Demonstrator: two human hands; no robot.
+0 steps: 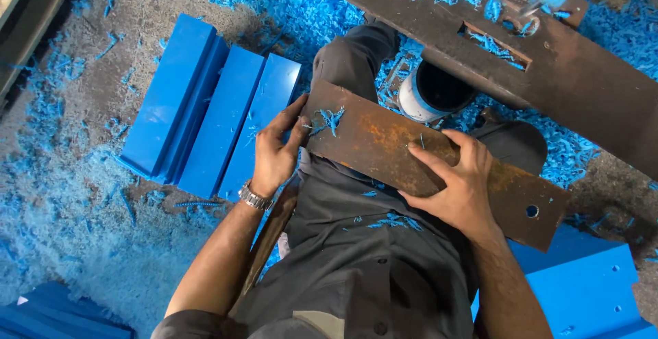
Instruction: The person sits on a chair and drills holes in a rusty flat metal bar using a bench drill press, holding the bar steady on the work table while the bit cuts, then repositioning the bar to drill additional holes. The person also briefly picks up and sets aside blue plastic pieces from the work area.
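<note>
Rust-brown plate point(384, 143), orange blotches, flecked with blue curls. Bright blue blocks point(205, 116), plain and glossy. Blue shavings point(62, 209) all over grey floor point(140, 17). Dark grey shirt point(356, 257), dark buttons. Silver watch point(255, 198). White-rimmed pipe point(432, 92), black inside. Dark brown beam point(582, 71), rust-streaked.
</note>
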